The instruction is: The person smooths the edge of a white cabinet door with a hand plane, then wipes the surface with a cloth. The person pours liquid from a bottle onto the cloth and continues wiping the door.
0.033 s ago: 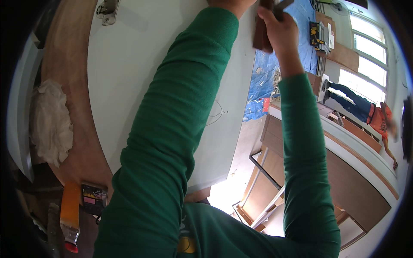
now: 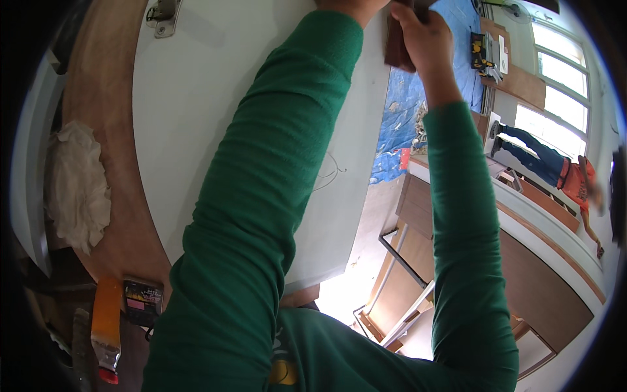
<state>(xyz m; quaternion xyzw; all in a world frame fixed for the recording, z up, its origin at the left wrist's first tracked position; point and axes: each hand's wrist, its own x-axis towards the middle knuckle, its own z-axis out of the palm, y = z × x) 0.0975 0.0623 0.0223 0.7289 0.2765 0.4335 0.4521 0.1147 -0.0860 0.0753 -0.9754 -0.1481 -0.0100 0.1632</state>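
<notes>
A white panel [image 2: 255,39] lies below my arms, with a thin curled strand [image 2: 336,171] on its surface. My right hand [image 2: 428,36] is closed round a brown wooden hand plane [image 2: 399,49] at the panel's right edge. The upper part of the plane is cut off by the top of the picture. Only the wrist and a bit of my left hand [image 2: 356,6] show at the top edge, over the panel and beside the plane. Its fingers are out of sight. A metal hinge [image 2: 163,18] sits at the panel's far left.
Left of the panel, a brown wooden surface [image 2: 98,78] carries a crumpled white cloth [image 2: 78,186]. An orange-handled tool [image 2: 106,320] and a dark box [image 2: 142,297] lie at lower left. Blue sheeting [image 2: 460,59] covers the floor at right. Another person [image 2: 542,153] stands farther right, near windows.
My right hand and the hand plane have shifted slightly away from me, toward the top of the picture. The left arm is nearly still.
</notes>
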